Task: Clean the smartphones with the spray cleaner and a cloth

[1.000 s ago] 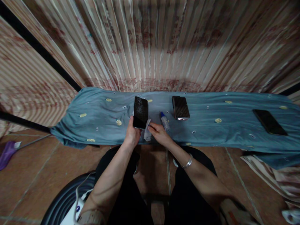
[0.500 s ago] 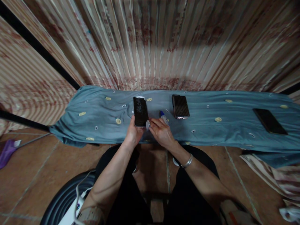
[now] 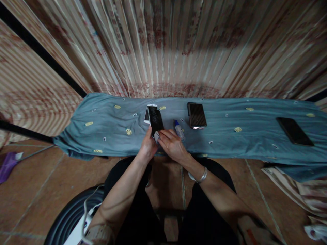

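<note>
Moved since a second ago: the cracked phone [image 3: 155,119], formerly upright in the left hand [image 3: 149,147], now tilts with its top leaning left, and the right hand [image 3: 171,144] has slid in from beside it to meet its lower edge.

Head view, items in order from the person's lap outward:

1. Left hand: fingers closed round the lower end of the cracked phone, holding it just above the counter [image 3: 107,126], near the front edge. Screen faces up, fracture lines visible.
2. Right hand: fingers curled and pinched on a small white wipe [image 3: 156,136], pressed to the phone's bottom corner. A bangle [image 3: 201,177] sits on that wrist.
3. White phone [image 3: 147,113]: lying flat, mostly hidden behind the cracked one (only its upper left corner shows).
4. Small bottle [image 3: 179,130] with blue cap: lying on its side just beside the right hand, not touched.
5. Second dark phone [image 3: 197,116]: flat, to the right of the bottle, apart from both hands.
6. Third dark phone [image 3: 294,131]: flat, well apart at the far right.

Progress, as judged: wiping of the cracked phone appears only begun, at its lower end; the other phones lie untouched, whether cleaned or not I cannot tell.
</note>
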`<state>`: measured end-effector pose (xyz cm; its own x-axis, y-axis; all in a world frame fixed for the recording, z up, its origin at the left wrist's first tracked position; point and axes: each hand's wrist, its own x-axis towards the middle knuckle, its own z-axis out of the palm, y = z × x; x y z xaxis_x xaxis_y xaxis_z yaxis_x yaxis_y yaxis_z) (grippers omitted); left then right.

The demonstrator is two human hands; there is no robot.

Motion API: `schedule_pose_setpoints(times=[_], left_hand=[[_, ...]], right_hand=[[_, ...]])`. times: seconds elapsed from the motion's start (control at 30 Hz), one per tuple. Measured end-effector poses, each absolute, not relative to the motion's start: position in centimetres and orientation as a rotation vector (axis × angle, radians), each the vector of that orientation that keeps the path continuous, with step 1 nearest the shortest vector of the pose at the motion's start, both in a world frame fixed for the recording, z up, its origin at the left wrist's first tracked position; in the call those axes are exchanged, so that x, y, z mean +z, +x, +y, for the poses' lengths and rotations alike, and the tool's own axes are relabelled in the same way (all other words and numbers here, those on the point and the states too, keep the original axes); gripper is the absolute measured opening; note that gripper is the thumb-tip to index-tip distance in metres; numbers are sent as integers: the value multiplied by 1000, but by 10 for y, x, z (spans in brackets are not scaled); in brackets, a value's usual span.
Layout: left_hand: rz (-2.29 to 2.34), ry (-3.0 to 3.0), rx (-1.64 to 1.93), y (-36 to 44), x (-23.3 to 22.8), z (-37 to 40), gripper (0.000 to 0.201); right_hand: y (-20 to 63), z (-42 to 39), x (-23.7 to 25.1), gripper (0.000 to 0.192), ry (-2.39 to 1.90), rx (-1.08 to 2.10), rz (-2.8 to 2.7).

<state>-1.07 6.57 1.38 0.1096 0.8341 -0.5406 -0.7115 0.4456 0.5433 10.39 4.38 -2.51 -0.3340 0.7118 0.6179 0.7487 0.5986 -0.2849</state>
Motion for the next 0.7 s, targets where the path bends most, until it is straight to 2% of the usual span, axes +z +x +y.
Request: schedule_pose_setpoints(times=[0.17, 0.4, 0.7], left_hand=[[930, 139, 1157, -7, 12, 65, 38], [888, 197, 1066, -10, 8, 64, 46], [906, 215, 961, -7, 7, 60, 53]], right_hand=[[103, 43, -25, 28, -1160, 88, -2025], [110, 43, -23, 46, -1229, 418, -1829], [125, 51, -19, 39, -1287, 299, -1816]])
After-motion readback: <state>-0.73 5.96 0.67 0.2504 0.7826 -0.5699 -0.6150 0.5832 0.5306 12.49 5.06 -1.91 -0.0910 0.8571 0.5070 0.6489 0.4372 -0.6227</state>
